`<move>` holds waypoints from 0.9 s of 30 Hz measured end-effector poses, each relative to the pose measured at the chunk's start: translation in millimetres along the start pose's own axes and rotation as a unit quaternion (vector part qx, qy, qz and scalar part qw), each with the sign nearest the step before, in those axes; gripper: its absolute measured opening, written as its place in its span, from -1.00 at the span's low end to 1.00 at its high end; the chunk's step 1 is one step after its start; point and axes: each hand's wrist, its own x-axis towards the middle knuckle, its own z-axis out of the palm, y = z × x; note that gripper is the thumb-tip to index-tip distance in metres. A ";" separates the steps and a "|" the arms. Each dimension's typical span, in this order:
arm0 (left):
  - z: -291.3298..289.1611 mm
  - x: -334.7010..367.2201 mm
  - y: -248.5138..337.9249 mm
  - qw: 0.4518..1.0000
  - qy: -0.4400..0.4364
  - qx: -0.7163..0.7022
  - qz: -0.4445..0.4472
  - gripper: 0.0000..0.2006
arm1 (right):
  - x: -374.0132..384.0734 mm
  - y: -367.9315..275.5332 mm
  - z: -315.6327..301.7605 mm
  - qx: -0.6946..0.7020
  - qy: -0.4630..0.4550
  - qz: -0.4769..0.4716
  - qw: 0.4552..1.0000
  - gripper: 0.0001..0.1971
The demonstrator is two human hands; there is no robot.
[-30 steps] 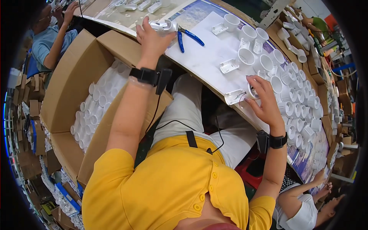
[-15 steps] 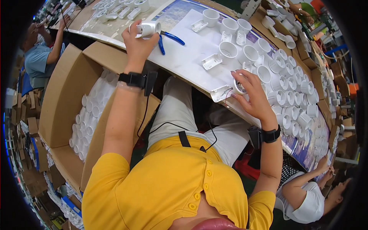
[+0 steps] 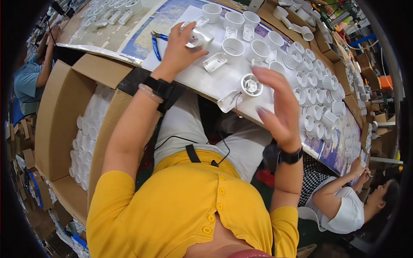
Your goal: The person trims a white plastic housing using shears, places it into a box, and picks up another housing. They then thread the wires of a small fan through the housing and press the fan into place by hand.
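Observation:
My left hand (image 3: 178,53) grips a white plastic cylindrical housing (image 3: 202,38) above the table, its round end facing right. My right hand (image 3: 279,105) is raised near the table's front edge, thumb and fingers apart with nothing between them. Just left of it stands a white round housing (image 3: 251,85) with a spoked, fan-like inside. A white open handle piece (image 3: 229,102) joins it and juts toward the edge, thin red and dark wires (image 3: 237,102) beside it. Blue-handled pliers (image 3: 155,46) lie left of my left hand.
Similar white cup-shaped housings with handles (image 3: 233,48) stand behind; several more crowd the table's right (image 3: 316,86). A cardboard box (image 3: 53,124) of white cups is at my left. Co-workers sit at far left (image 3: 28,84) and lower right (image 3: 340,202).
My left hand has moved right with the cylindrical housing, away from the pliers. My right hand has come off the round housing, which now stands on the table. The whole view has shifted slightly.

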 end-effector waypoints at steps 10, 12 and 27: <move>-28.0 -17.6 5.3 0.998 -0.010 -0.065 -0.006 0.05 | 23.1 -94.6 20.8 0.463 0.089 -0.310 0.825 -0.71; -29.1 -23.3 11.4 0.995 -0.006 -0.096 -0.021 0.02 | 20.2 -96.4 21.9 0.481 0.106 -0.345 0.799 -0.74; -36.2 -43.1 42.2 0.996 0.066 -0.052 0.035 -0.27 | 23.9 -92.5 31.0 0.485 0.136 -0.352 0.789 -0.79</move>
